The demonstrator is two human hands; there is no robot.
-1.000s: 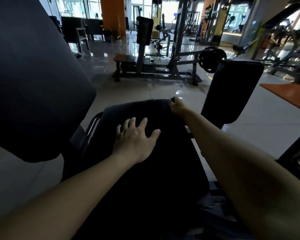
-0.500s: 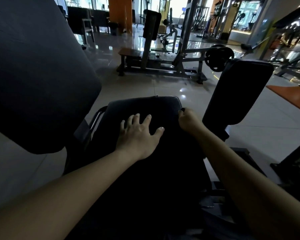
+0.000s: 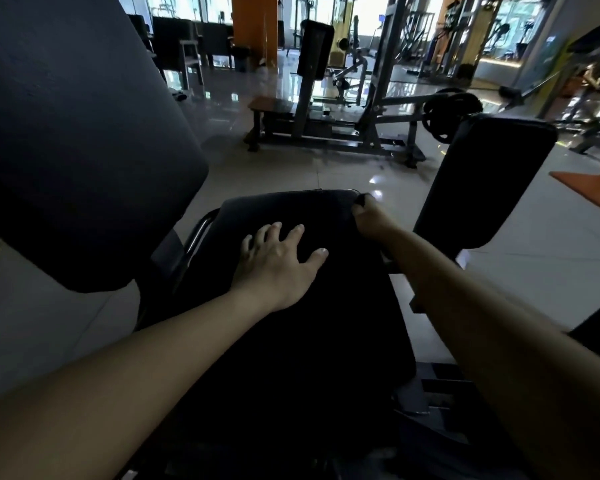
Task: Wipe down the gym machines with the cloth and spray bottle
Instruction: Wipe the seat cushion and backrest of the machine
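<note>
Right hand (image 3: 369,221) round seat pad's (image 3: 291,211) far corner

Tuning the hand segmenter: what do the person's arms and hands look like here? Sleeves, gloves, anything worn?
Nothing worn shows. The left hand and right hand are ungloved, with no rings visible. Both forearms are bare right to the frame edge: no sleeves, watch or bands. The right hand's fingertips are in dark shadow, so detail there is unclear.

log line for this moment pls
left hand flat on seat pad, fingers spread | right hand curled at pad's far right corner, what it holds unclear
</note>
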